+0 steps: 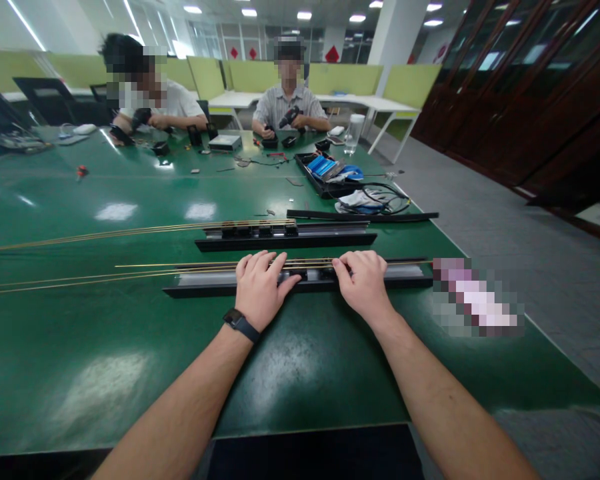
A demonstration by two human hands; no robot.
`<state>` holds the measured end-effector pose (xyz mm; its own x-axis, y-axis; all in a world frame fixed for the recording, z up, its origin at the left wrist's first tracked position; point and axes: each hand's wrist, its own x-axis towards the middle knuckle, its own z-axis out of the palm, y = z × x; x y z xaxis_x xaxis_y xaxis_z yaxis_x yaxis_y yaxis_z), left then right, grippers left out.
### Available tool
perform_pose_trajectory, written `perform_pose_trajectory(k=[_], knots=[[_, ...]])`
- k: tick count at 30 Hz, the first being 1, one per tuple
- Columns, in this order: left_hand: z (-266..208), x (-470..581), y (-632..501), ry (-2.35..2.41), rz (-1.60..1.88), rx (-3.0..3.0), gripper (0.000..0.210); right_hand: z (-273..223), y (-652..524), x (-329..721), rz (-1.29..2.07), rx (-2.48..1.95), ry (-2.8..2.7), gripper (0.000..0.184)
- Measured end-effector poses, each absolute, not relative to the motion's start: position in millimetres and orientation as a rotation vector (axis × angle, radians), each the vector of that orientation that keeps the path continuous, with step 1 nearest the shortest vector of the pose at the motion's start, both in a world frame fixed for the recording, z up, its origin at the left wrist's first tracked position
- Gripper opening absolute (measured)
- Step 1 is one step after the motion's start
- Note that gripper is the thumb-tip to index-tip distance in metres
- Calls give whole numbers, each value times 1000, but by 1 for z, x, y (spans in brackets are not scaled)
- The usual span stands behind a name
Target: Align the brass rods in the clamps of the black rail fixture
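A long black channel (215, 287) with a silvery inner strip lies across the table in front of me. Thin gold-coloured rods (145, 267) run along it and stick out far past its left end. Across the channel rests my left hand (263, 287), fingers stretched over the rods and thumb pointing right. My right hand (364, 280) is closed, thumb and forefinger at the rods; its other fingers curl over the channel's far edge. Dark pieces (325, 274) show inside the channel between my hands. What lies under my palms is hidden.
Behind is a second black channel (285, 241) with dark blocks and more gold rods. Farther off lie a black strip (363, 216), a cable coil (380, 197) and a black tray (325, 190). Two people sit across the green table (145, 373). A blurred-out patch lies right.
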<state>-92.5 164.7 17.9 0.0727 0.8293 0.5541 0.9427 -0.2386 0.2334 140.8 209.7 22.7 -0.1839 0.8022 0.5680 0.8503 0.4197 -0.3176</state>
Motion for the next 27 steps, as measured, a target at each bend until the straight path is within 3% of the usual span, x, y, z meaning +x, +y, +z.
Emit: perform_pose_trajectory(k=[27], knots=[[19, -92, 165, -1808, -898, -2153, 48, 24, 209, 140, -82, -1415, -2000, 31]])
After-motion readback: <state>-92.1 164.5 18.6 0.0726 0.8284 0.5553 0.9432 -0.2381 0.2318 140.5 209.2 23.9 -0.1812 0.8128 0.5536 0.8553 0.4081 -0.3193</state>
